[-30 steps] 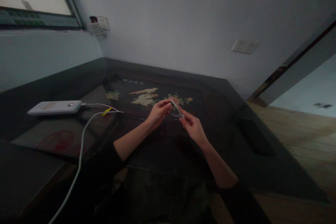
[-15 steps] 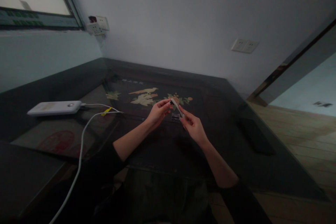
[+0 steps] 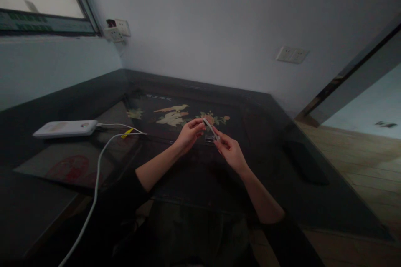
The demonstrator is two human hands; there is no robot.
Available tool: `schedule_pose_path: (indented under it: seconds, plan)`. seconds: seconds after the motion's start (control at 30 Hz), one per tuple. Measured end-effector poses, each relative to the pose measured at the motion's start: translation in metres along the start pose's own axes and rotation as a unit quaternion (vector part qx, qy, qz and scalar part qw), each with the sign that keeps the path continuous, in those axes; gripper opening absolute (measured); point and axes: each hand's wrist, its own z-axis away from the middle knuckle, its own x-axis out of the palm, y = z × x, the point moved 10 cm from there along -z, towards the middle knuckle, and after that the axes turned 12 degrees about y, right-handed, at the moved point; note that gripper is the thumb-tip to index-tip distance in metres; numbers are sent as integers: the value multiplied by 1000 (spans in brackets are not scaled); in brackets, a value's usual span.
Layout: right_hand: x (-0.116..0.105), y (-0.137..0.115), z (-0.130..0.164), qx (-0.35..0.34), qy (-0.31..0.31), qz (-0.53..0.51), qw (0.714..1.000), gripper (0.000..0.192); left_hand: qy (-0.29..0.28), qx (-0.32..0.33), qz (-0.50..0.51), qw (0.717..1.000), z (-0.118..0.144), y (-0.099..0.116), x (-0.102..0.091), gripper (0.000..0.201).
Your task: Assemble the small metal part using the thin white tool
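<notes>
A thin, pale, flat bar (image 3: pixel 211 128) slants between my two hands above the dark table; its exact kind is too small to tell. My left hand (image 3: pixel 189 134) pinches at its upper end, thumb and fingertips pressed together. The lower end sits in the closed fingers of my right hand (image 3: pixel 230 151). Just beneath the bar, partly covered by it and my right fingertips, a small shiny, clear-looking piece (image 3: pixel 209 138) lies on the table.
The glossy table (image 3: pixel 194 175) bears a bird-and-flower picture (image 3: pixel 172 117). At left lies a white power bank (image 3: pixel 67 128) with a white cable (image 3: pixel 97 171) running toward me. A dark flat object (image 3: pixel 305 162) is at right. Wall sockets (image 3: pixel 292 54) are behind.
The pale bar has turned slightly in my fingers, and the small dark bit seen at its upper end now shows less. Both hands stay nearly in place.
</notes>
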Motion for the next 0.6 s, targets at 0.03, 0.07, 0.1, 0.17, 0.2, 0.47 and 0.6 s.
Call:
schedule_pose_path:
  seconds: [0.03, 0.07, 0.1, 0.17, 0.2, 0.47, 0.6]
  plan:
    - [-2, 1, -1, -3, 7, 8, 1000, 50, 1, -1, 0, 1000, 0, 0, 0, 38]
    - [-4, 2, -2, -6, 14, 15, 1000, 49, 2, -1, -1, 1000, 0, -1, -1, 39]
    - [-5, 2, -3, -8, 22, 22, 999, 49, 3, -2, -2, 1000, 0, -1, -1, 39]
    - [-9, 2, -4, -14, 36, 33, 999, 49, 1, -3, -7, 1000, 0, -1, 0, 39]
    - [-10, 1, -4, -17, 40, 37, 998, 49, 1, -3, -9, 1000, 1, -1, 0, 40]
    - [-6, -6, 0, -30, 32, 30, 999, 49, 2, -9, 3, 1000, 3, 1, 2, 40]
    - [0, -7, 3, -13, 8, 10, 1000, 48, -3, -2, 9, 1000, 3, 3, 2, 37]
